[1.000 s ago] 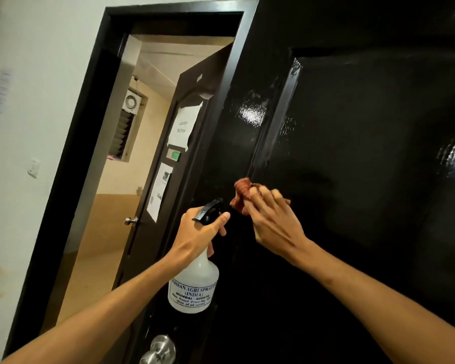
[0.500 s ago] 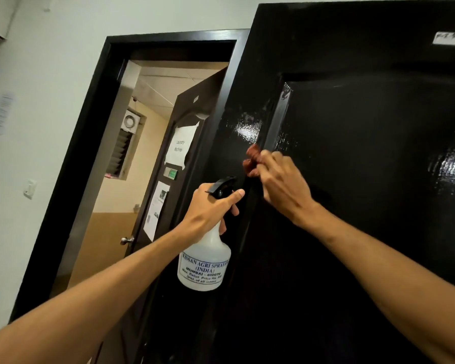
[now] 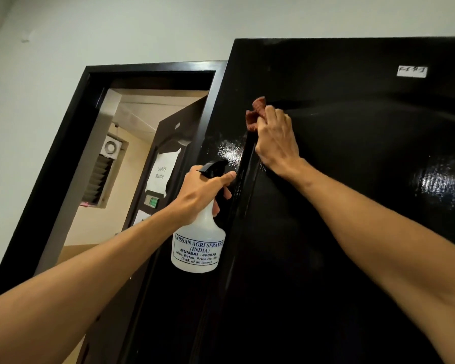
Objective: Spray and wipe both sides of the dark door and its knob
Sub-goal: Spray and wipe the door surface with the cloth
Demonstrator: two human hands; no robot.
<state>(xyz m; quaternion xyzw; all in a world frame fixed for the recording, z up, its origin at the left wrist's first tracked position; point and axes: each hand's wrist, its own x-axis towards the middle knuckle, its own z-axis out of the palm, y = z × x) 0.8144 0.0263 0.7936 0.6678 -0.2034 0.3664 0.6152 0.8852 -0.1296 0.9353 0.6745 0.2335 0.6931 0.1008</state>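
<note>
Left hand [image 3: 202, 191]: grip clenched around the neck of the white spray bottle [image 3: 199, 245], index finger along the black trigger head.
Right hand [image 3: 276, 143]: grip bunched on the reddish cloth [image 3: 256, 114], pressing it to the panel's upper left corner.
Dark door [image 3: 352, 206]: open, glossy, wet patches catching light; knob out of view.
Far door [image 3: 166, 164]: beyond the frame, paper sign reading "Laundry Machine".

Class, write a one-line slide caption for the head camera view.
Right hand presses a reddish cloth to the dark door; left hand holds a spray bottle.
</note>
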